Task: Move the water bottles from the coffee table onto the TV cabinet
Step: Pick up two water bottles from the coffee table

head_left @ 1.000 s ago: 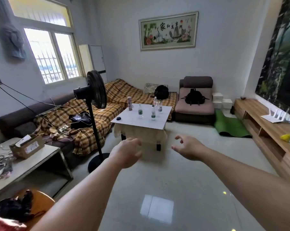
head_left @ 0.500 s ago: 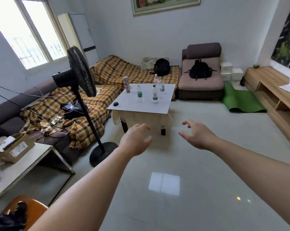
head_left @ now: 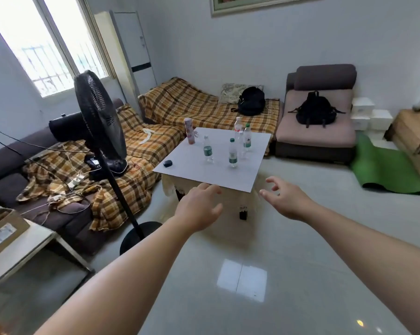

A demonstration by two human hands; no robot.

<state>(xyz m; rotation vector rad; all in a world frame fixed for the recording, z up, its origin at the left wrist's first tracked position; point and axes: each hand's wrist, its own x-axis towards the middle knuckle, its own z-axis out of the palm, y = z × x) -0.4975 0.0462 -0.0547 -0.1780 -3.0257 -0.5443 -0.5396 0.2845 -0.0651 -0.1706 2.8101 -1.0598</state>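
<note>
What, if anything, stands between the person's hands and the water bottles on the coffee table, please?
Nothing visible: both the left hand and right hand, open and empty, face the water bottles across bare coffee table.

Standing upright on the coffee table: four water bottles, clustered toward its far right; a tube at its far left corner; a small case near its left edge. Standing left of the table: a fan, before the sofa. Sitting behind-right: an armchair bearing a backpack. Lying farther right: a mat, beside the TV cabinet.
</note>
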